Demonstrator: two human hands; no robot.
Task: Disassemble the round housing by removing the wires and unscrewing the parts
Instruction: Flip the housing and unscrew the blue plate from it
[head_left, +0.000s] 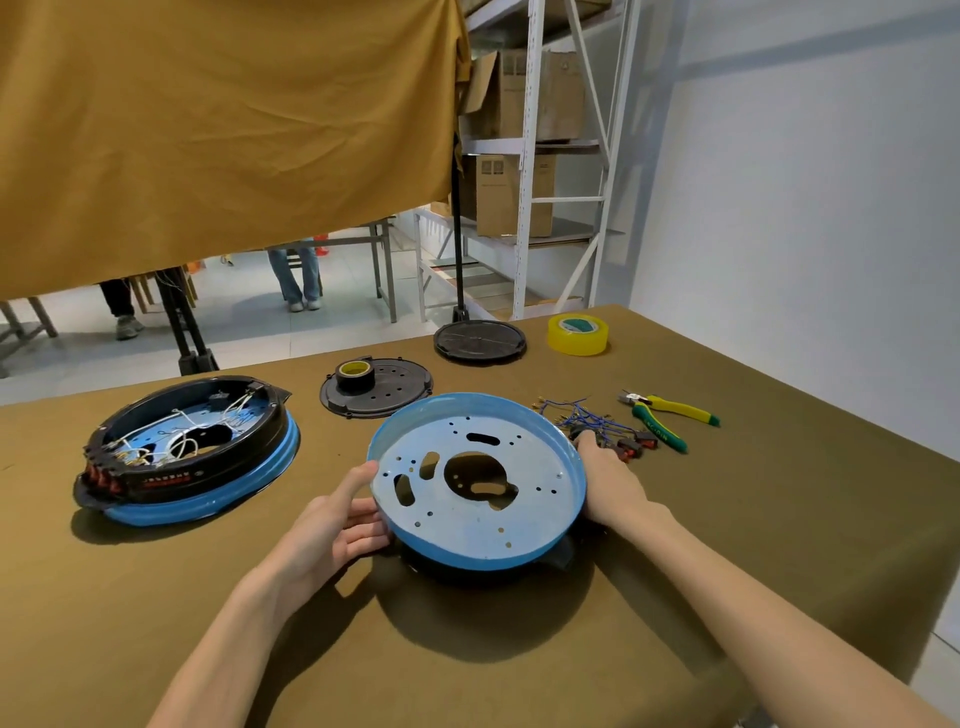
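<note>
Housing (478, 483) rim held, L hand (332, 525), R hand (610, 480).

The olive-covered table (727, 545) bears 2 housings (187, 452), 2 black discs (480, 340), tape (577, 334), pliers (670, 415), wires (597, 423).

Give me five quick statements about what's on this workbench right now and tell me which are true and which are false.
1. Both hands hold the blue round pan, left hand and right hand on opposite sides. True.
2. The held pan is full of white wires. False: it has none; the white wires sit in the other housing at left.
3. The pliers lie to the right of the loose blue wires. True.
4. The small tape roll rests on a black perforated disc. True.
5. The yellow tape roll is in the right hand. False: it sits near the table's far edge.
</note>
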